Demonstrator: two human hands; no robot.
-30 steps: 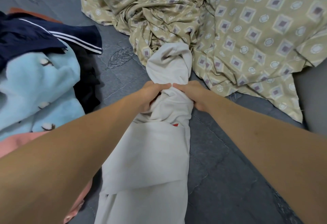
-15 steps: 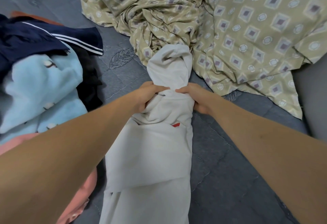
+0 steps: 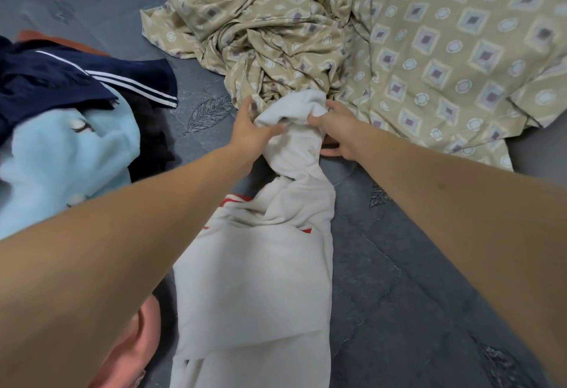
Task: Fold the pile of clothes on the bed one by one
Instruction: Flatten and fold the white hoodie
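A white garment (image 3: pixel 257 280) with small red marks lies bunched in a long strip down the middle of the grey bed. Its far end is gathered against the patterned sheet. My left hand (image 3: pixel 250 130) holds that far end from the left, thumb pressed into the cloth. My right hand (image 3: pixel 334 128) pinches the same end from the right, some fingers hidden under the fabric. On the left lies the pile of clothes: a navy piece with white stripes (image 3: pixel 76 80), a light blue fleece (image 3: pixel 67 154), a black piece (image 3: pixel 153 142) and a pink one (image 3: pixel 132 354).
A crumpled beige sheet with a square and circle pattern (image 3: pixel 399 50) covers the far right of the bed. The grey quilted mattress cover (image 3: pixel 414 295) shows on the right and at the far left. An orange cloth (image 3: pixel 36 36) peeks out behind the navy piece.
Both hands have moved away from me along the white garment, from its middle to its far end near the patterned sheet. More red print shows on the garment.
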